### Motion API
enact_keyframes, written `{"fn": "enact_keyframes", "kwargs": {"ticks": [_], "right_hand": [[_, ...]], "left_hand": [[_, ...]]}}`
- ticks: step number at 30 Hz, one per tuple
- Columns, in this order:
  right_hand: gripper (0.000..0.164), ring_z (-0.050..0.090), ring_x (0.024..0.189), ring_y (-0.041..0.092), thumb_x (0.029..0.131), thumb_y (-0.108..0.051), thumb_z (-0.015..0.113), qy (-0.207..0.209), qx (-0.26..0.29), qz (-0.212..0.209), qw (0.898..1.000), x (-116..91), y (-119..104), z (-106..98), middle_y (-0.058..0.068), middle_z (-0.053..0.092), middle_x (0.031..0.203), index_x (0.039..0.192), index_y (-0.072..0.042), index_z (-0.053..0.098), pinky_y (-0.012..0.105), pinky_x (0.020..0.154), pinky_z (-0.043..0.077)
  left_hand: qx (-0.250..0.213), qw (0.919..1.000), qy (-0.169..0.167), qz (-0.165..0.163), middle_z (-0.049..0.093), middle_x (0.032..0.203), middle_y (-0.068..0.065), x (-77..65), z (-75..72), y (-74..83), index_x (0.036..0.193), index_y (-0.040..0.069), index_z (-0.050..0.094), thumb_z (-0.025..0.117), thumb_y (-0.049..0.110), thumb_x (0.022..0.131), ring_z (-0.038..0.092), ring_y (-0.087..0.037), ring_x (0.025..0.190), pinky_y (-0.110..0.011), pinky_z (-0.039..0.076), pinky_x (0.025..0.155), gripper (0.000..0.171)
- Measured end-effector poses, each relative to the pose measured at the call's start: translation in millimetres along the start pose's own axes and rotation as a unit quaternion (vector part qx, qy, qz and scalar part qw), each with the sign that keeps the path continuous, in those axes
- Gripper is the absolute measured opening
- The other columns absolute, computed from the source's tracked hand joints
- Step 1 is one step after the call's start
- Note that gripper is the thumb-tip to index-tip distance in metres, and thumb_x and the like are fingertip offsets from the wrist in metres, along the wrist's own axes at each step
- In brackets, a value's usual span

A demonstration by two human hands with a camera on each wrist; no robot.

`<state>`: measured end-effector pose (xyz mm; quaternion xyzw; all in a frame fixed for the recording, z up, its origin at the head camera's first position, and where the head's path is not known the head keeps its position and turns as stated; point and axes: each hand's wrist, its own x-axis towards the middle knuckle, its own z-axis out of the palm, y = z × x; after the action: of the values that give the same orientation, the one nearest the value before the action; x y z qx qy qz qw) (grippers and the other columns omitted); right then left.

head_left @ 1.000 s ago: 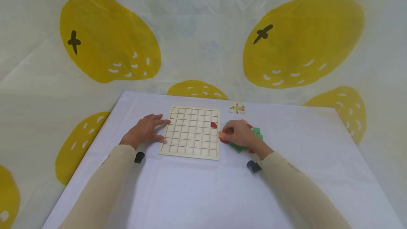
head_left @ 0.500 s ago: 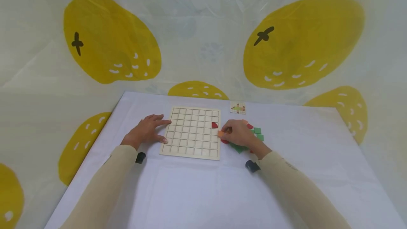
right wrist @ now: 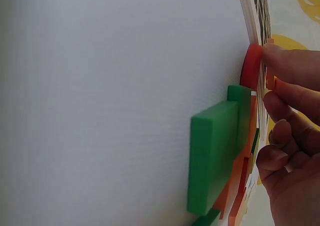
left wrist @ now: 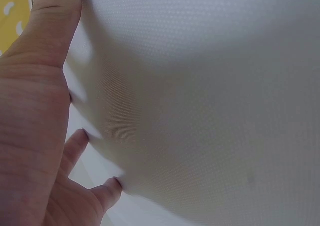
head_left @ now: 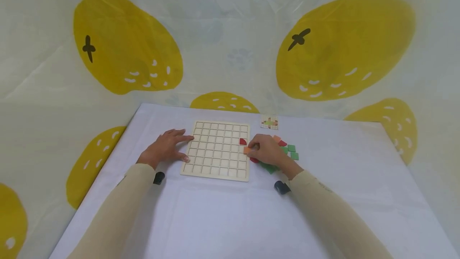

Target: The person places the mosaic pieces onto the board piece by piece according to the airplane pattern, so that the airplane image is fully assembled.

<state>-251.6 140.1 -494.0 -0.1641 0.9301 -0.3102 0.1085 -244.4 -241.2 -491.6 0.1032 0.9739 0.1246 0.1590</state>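
Observation:
A pale wooden grid board point(head_left: 215, 159) lies flat on the table. My left hand point(head_left: 163, 147) rests at its left edge, fingers spread, with thumb and index finger on the rim; in the left wrist view the hand point(left wrist: 35, 131) stands over white cloth. My right hand point(head_left: 267, 149) pinches an orange square tile point(head_left: 246, 150) between thumb and fingers, over the board's right edge. In the right wrist view the same orange tile point(right wrist: 270, 65) shows edge-on at the fingertips. One red quarter-round tile point(head_left: 242, 142) sits in a cell of the right column, just above the orange one.
Beside and partly under my right hand lies a pile of tiles, among them green squares point(head_left: 291, 148) and a red piece point(head_left: 254, 160). A small pattern card point(head_left: 269, 122) lies behind it. A cloth printed with yellow fruit point(head_left: 125, 43) hangs behind the table.
My right hand has moved slightly left, carrying the orange tile from beside the board to over its right edge. The left hand has kept its place on the rim.

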Motion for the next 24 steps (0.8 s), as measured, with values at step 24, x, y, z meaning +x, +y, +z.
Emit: {"fn": "enact_keyframes", "kwargs": {"ticks": [24], "right_hand": [[0.025, 0.058, 0.094, 0.022, 0.086, -0.027, 0.087, -0.01, -0.014, 0.028, 0.999, 8.8, -8.2, 3.7, 0.001, 0.069, 0.103, 0.106, -0.015, 0.078, 0.029, 0.078, 0.05]], "left_hand": [[0.006, 0.9999, 0.01, 0.001, 0.033, 0.171, -0.01, 2.3, 3.5, -1.4, 0.155, 0.037, 0.049, 0.087, 0.057, 0.075, 0.022, -0.043, 0.16, -0.074, 0.019, 0.125, 0.091]]}}
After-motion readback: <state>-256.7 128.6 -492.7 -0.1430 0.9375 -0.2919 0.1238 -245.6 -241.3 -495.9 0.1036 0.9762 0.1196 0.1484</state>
